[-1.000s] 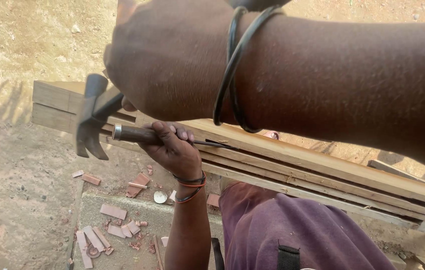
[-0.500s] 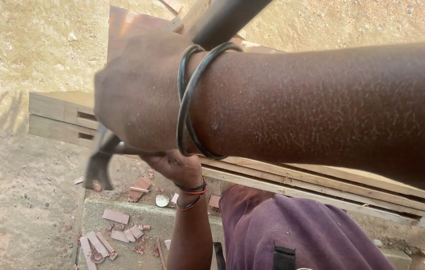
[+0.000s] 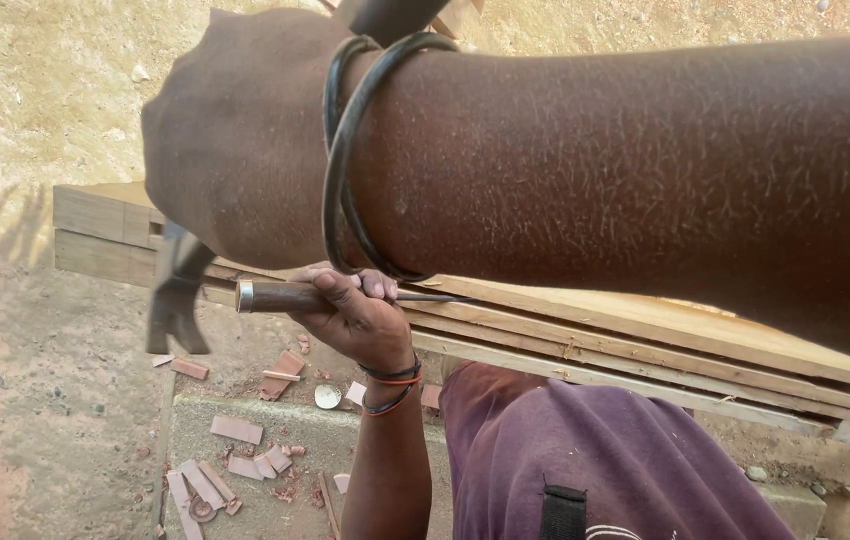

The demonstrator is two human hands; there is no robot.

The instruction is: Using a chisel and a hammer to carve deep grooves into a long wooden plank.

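My left hand (image 3: 355, 315) grips one chisel (image 3: 290, 296) flat along the stacked planks (image 3: 585, 345). My right hand (image 3: 235, 140) is closed round one hammer (image 3: 177, 290), just left of the chisel's butt. Best struck square on the ringed end. Two black bangles (image 3: 345, 160) on right wrist.

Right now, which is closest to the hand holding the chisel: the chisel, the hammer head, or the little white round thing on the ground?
From the left hand:
1. Chisel, gripped in it.
2. Hammer head, out past the handle's end.
3. White round bit, down on the ground.
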